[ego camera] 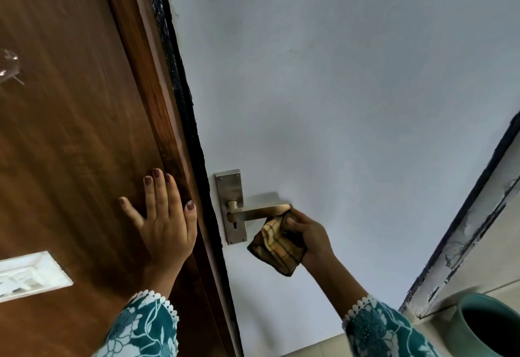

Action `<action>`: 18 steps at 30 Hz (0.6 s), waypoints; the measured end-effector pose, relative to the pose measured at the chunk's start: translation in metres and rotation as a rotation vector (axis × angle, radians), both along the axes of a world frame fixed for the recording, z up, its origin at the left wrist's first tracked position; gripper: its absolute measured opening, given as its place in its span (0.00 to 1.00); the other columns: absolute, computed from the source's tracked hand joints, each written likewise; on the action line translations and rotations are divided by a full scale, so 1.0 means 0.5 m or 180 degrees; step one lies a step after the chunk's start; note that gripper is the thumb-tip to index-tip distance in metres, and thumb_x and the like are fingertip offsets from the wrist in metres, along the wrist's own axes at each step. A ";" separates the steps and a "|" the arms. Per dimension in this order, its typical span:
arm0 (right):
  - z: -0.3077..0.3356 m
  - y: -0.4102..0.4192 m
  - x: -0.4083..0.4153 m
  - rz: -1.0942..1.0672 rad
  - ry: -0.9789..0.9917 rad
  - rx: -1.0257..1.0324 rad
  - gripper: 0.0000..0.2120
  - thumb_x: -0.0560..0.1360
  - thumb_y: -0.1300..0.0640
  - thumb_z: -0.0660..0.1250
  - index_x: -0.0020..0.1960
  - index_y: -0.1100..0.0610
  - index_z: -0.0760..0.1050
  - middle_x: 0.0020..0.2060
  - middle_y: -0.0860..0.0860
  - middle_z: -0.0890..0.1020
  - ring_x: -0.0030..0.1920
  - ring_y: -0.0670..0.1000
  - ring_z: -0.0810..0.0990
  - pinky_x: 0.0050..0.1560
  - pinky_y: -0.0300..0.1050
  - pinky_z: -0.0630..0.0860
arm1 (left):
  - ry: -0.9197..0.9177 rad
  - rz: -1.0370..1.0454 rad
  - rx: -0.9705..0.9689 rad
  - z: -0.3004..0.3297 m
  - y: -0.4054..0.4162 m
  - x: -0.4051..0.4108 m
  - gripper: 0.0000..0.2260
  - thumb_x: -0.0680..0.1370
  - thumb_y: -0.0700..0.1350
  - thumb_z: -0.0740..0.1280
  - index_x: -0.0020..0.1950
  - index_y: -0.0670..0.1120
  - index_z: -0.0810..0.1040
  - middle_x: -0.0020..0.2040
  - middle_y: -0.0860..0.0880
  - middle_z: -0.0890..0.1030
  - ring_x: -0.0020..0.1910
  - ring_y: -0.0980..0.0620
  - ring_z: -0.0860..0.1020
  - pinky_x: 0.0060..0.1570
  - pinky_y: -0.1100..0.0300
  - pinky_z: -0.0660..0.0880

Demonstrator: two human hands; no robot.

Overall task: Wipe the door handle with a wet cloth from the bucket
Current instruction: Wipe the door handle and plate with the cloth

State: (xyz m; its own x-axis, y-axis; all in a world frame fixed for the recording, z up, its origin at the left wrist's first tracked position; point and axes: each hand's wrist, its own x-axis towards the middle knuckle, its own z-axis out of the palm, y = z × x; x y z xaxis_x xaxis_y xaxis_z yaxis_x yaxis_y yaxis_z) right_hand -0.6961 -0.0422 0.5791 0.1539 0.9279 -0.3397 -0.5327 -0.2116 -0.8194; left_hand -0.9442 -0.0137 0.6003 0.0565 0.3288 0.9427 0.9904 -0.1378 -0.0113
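A brushed metal door handle (260, 211) is being shown on a pale, matte painted door (351, 89): a straight, flat lever is projecting to the right from a tall rectangular backplate (231, 187), which is being fixed by small screws at its top and is carrying a keyhole below the lever. The free end of the lever is being covered by a soft, crumpled cloth (277, 246), checked in brown, yellow and dark lines, its loose corner hanging down below the lever. The cloth is being gripped by the right hand (308, 237), whose fingers are being curled closed around the fabric and pressed up against the lever's tip, the wrist being angled upward from the lower right. A teal, floral-printed sleeve (385, 331) with a white scalloped lace edge is being worn on that arm.

To the left, a dark, glossy wood-grain panel (70, 131) is being touched by the left hand (164, 224), which is being laid flat with its fingers spread apart and pointing up, nothing being held in it; its nails are being shown painted a dull mauve. A white rectangular plastic plate (31, 275) is being seen set into the panel low on the left. At the lower right corner, the rounded, smooth green rim of a bucket (475, 325) is being glimpsed on the floor, well apart from the handle.
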 end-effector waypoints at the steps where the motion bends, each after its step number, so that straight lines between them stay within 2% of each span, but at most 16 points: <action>1: -0.002 0.000 -0.013 0.0045 0.0190 -0.0005 0.15 0.75 0.71 0.61 0.54 0.57 0.81 0.45 0.58 0.85 0.46 0.57 0.83 0.47 0.49 0.80 | 0.0033 0.0023 0.0053 -0.002 0.003 0.000 0.25 0.81 0.49 0.50 0.76 0.40 0.52 0.73 0.38 0.62 0.77 0.48 0.49 0.71 0.40 0.37; 4: -0.006 -0.003 -0.063 0.0348 0.0614 -0.0046 0.15 0.76 0.70 0.60 0.54 0.58 0.80 0.42 0.57 0.86 0.43 0.55 0.84 0.42 0.48 0.80 | 0.0101 0.0057 0.0100 -0.006 0.006 -0.004 0.25 0.81 0.49 0.49 0.76 0.39 0.53 0.72 0.37 0.64 0.77 0.48 0.49 0.71 0.40 0.37; 7: -0.011 -0.002 -0.090 0.0467 0.0834 -0.0086 0.16 0.76 0.70 0.58 0.57 0.59 0.79 0.46 0.59 0.84 0.46 0.58 0.83 0.44 0.50 0.80 | 0.0164 0.0031 0.0125 -0.008 0.006 -0.006 0.25 0.82 0.50 0.49 0.76 0.40 0.53 0.73 0.40 0.63 0.77 0.48 0.49 0.71 0.40 0.37; 12: -0.014 0.007 -0.042 0.0295 0.0837 -0.0059 0.17 0.76 0.70 0.59 0.63 0.61 0.75 0.50 0.61 0.82 0.50 0.60 0.80 0.54 0.55 0.77 | 0.0376 -0.0030 0.0104 -0.013 0.003 -0.026 0.25 0.82 0.50 0.49 0.77 0.43 0.50 0.79 0.49 0.46 0.77 0.50 0.48 0.71 0.41 0.37; 14: -0.022 0.006 -0.036 0.0226 0.0873 -0.0098 0.17 0.77 0.69 0.59 0.63 0.60 0.76 0.53 0.61 0.82 0.52 0.60 0.80 0.54 0.56 0.77 | 0.0431 -0.0011 0.0126 -0.015 0.002 -0.029 0.25 0.82 0.50 0.49 0.77 0.43 0.49 0.79 0.51 0.44 0.77 0.50 0.47 0.71 0.42 0.36; 16: -0.025 0.001 -0.056 0.0280 0.0970 -0.0072 0.17 0.77 0.68 0.58 0.63 0.60 0.76 0.50 0.60 0.83 0.50 0.59 0.81 0.49 0.54 0.78 | 0.0446 -0.0001 0.0129 -0.018 0.003 -0.029 0.25 0.82 0.50 0.48 0.77 0.43 0.49 0.79 0.51 0.43 0.77 0.50 0.46 0.71 0.42 0.36; 18: -0.025 -0.004 -0.093 0.0453 0.1060 0.0015 0.17 0.78 0.69 0.57 0.64 0.61 0.74 0.50 0.60 0.82 0.50 0.59 0.81 0.51 0.55 0.78 | 0.0449 -0.0006 0.0112 -0.020 0.004 -0.030 0.25 0.82 0.50 0.48 0.77 0.43 0.49 0.79 0.50 0.43 0.77 0.50 0.46 0.71 0.41 0.37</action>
State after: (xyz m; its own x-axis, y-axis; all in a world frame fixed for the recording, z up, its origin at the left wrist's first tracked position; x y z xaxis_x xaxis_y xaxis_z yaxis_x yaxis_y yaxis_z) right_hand -0.7427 -0.0444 0.5665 -0.0952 0.9338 -0.3450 -0.7361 -0.2993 -0.6071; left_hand -0.9591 -0.0118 0.5902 0.1899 0.2953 0.9364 0.9784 -0.1368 -0.1552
